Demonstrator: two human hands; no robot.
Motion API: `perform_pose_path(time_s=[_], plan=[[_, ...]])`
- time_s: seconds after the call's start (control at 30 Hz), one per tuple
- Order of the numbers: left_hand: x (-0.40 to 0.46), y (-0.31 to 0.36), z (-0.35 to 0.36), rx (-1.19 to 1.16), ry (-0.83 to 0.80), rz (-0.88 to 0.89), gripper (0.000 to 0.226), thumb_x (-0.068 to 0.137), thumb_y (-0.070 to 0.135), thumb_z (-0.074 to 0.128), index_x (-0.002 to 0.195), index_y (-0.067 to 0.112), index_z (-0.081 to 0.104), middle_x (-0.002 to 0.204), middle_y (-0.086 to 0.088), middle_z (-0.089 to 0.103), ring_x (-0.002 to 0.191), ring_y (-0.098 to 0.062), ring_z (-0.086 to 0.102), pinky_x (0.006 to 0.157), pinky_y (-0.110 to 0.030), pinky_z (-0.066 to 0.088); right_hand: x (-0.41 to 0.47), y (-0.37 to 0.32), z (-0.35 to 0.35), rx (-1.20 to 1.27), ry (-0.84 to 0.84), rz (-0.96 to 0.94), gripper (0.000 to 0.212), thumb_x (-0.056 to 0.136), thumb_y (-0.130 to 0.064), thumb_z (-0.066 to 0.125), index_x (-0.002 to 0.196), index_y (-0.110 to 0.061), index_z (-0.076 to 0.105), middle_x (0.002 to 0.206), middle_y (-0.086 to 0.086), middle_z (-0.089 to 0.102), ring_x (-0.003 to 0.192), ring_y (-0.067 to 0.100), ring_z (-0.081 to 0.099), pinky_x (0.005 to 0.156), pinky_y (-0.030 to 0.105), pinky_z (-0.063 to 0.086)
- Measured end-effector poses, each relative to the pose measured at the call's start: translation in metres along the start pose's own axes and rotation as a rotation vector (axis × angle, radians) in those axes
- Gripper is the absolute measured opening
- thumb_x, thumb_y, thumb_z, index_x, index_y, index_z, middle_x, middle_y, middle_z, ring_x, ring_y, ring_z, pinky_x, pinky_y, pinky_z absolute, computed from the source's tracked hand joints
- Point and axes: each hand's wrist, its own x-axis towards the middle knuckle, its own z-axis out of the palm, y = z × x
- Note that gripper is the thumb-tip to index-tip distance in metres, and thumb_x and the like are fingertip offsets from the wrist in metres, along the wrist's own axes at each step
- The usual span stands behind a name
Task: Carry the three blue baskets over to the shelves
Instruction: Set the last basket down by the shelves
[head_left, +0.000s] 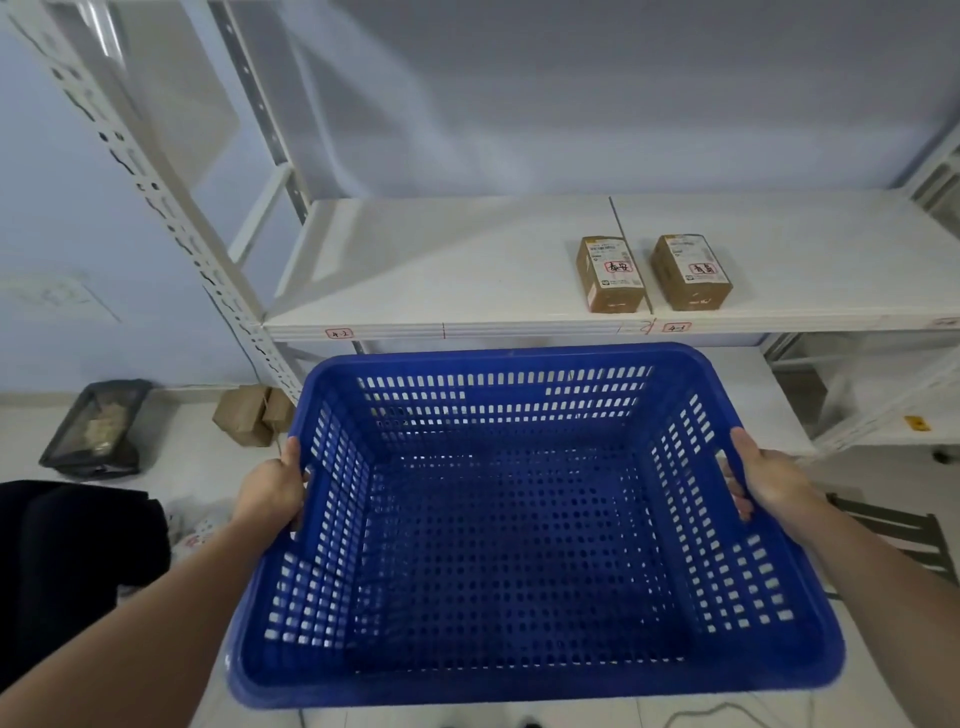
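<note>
Presently, head view only: one blue basket (519, 519) is held in the air in front of the white shelves (441, 270), its far rim just below the front edge of the shelf board marked 4-2. The left hand (272, 488) grips the left long rim, fingers curled over it; the right hand (763, 480) grips the right long rim likewise. The basket is empty. Judged light: perforated plastic walls and floor, nothing inside. Judged fairly stiff at the rolled rim, likelier to flex along the slotted walls, so the rim is the proper place to hold. Two cardboard parcels (610, 275) lie near the board's front edge, right of centre. No other baskets are in view.
</note>
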Motion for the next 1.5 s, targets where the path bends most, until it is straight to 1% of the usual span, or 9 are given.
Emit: perform_pose_path(time_s=[0.17, 0.3, 0.47, 0.73, 0.83, 0.97, 1.1, 1.27, 1.5], plan=[[0.014, 0.012, 0.003, -0.009, 0.021, -0.001, 0.088, 0.099, 0.069, 0.013, 0.083, 0.001, 0.066, 0.080, -0.023, 0.071, 0.072, -0.039, 0.069, 0.080, -0.054, 0.058, 0.014, -0.012, 0.003, 0.019, 0.028, -0.009, 0.073, 0.100, -0.063, 0.035, 0.077, 0.000, 0.061, 0.058, 0.016, 0.058, 0.050, 0.031, 0.052, 0.058, 0.043, 0.050], [0.024, 0.017, 0.005, -0.010, 0.036, 0.002, 0.087, 0.098, 0.072, 0.013, 0.086, 0.003, 0.066, 0.087, -0.023, 0.071, 0.077, -0.041, 0.069, 0.082, -0.056, 0.058, 0.022, -0.018, 0.003, 0.030, 0.029, -0.016, 0.071, 0.100, -0.063, 0.036, 0.078, 0.000, 0.061, 0.060, 0.017, 0.058, 0.050, 0.031, 0.052, 0.059, 0.044, 0.050], [0.030, 0.024, 0.004, -0.067, 0.038, -0.006, 0.083, 0.098, 0.071, 0.017, 0.086, 0.005, 0.066, 0.085, -0.022, 0.070, 0.071, -0.040, 0.068, 0.079, -0.056, 0.059, 0.030, -0.027, 0.005, 0.010, 0.041, -0.023, 0.071, 0.100, -0.064, 0.035, 0.077, -0.002, 0.060, 0.061, 0.017, 0.061, 0.050, 0.032, 0.054, 0.059, 0.043, 0.052], [0.028, 0.028, 0.003, -0.064, 0.038, -0.034, 0.084, 0.099, 0.070, 0.018, 0.087, 0.003, 0.066, 0.085, -0.022, 0.071, 0.072, -0.040, 0.068, 0.079, -0.054, 0.059, 0.030, -0.030, 0.006, -0.019, 0.051, -0.059, 0.073, 0.100, -0.063, 0.033, 0.074, -0.001, 0.060, 0.060, 0.018, 0.061, 0.050, 0.032, 0.056, 0.066, 0.046, 0.053], [0.032, 0.029, 0.003, -0.066, 0.044, -0.024, 0.084, 0.098, 0.072, 0.018, 0.087, 0.004, 0.066, 0.085, -0.022, 0.071, 0.074, -0.041, 0.069, 0.081, -0.056, 0.059, 0.030, -0.032, 0.004, -0.009, 0.042, -0.063, 0.070, 0.101, -0.062, 0.033, 0.075, -0.002, 0.059, 0.061, 0.018, 0.061, 0.052, 0.033, 0.056, 0.067, 0.047, 0.053], [0.029, 0.024, 0.009, -0.089, 0.061, -0.017, 0.080, 0.101, 0.067, 0.020, 0.084, 0.003, 0.065, 0.080, -0.021, 0.068, 0.065, -0.037, 0.064, 0.072, -0.050, 0.058, 0.030, -0.030, 0.006, -0.002, 0.039, -0.050, 0.069, 0.101, -0.061, 0.034, 0.077, -0.002, 0.059, 0.063, 0.017, 0.059, 0.051, 0.031, 0.054, 0.060, 0.041, 0.051], [0.025, 0.023, 0.009, -0.074, 0.058, -0.004, 0.078, 0.101, 0.066, 0.021, 0.079, 0.003, 0.062, 0.080, -0.021, 0.067, 0.064, -0.037, 0.063, 0.070, -0.049, 0.056, 0.027, -0.028, 0.005, 0.019, 0.014, -0.031, 0.068, 0.099, -0.064, 0.035, 0.080, -0.004, 0.058, 0.064, 0.015, 0.058, 0.051, 0.029, 0.052, 0.059, 0.041, 0.050], [0.024, 0.025, 0.008, -0.031, 0.066, 0.018, 0.081, 0.102, 0.066, 0.020, 0.084, 0.000, 0.063, 0.083, -0.025, 0.069, 0.065, -0.039, 0.065, 0.064, -0.047, 0.057, 0.023, -0.025, 0.006, 0.010, 0.037, -0.022, 0.068, 0.099, -0.065, 0.034, 0.080, -0.003, 0.058, 0.062, 0.013, 0.057, 0.052, 0.029, 0.052, 0.059, 0.040, 0.050], [0.026, 0.022, 0.008, -0.020, 0.071, 0.047, 0.079, 0.102, 0.065, 0.020, 0.080, 0.003, 0.064, 0.088, -0.026, 0.071, 0.071, -0.041, 0.067, 0.076, -0.054, 0.059, 0.019, -0.015, 0.008, 0.005, 0.056, -0.021, 0.070, 0.100, -0.064, 0.033, 0.080, -0.003, 0.059, 0.064, 0.014, 0.059, 0.054, 0.031, 0.054, 0.061, 0.041, 0.051]])
